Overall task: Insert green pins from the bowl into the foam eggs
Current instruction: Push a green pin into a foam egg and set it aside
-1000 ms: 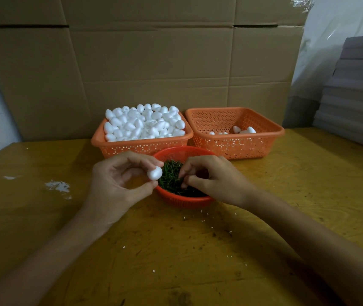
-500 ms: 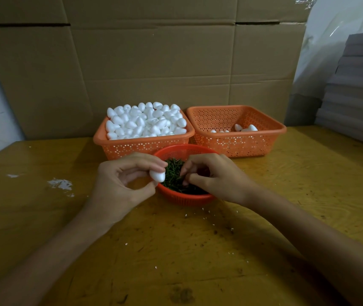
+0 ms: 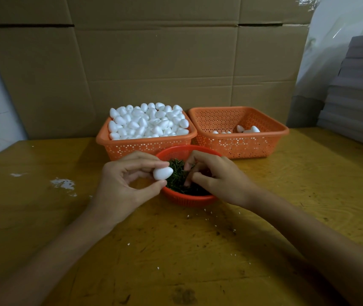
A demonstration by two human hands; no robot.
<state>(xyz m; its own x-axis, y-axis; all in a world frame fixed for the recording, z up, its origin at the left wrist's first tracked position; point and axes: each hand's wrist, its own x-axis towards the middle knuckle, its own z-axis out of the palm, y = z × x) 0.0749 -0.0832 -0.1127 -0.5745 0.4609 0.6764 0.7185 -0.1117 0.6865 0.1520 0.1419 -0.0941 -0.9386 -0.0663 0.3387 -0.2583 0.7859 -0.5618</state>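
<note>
One cardboard wall (image 3: 154,62) across the whole upper frame, probably set up as a backdrop and a stop for anything rolling away. Below it, filling the lower half, a yellow wooden table (image 3: 286,217), scuffed, flecked with white crumbs (image 3: 63,184) left of centre. Grey stacked sheets (image 3: 357,96) at the right edge, well apart from the work.

At mid-frame, pushed back near the cardboard and close side by side, two orange baskets. On the left, full basket (image 3: 145,145), heaped with eggs (image 3: 147,120), likely the raw stock. On the right, second basket (image 3: 253,144), with only a few loose eggs (image 3: 246,129) on its floor, likely the drop-off for finished ones, though too small to tell whether pinned.

Just in front, between both, a red bowl (image 3: 189,198), set nearest, seemingly for easy reach by either hand.

At left of the bowl, left hand (image 3: 121,188), raised beside the rim, pinching one egg (image 3: 162,173) between thumb below and fingertips above. One end bared toward the right, apparently to offer a free face for a pin.

At right, right hand (image 3: 222,182) down in the bowl, fingers curled into the pins (image 3: 176,180); cannot tell whether gripping one yet. No pin visible in the held egg.
</note>
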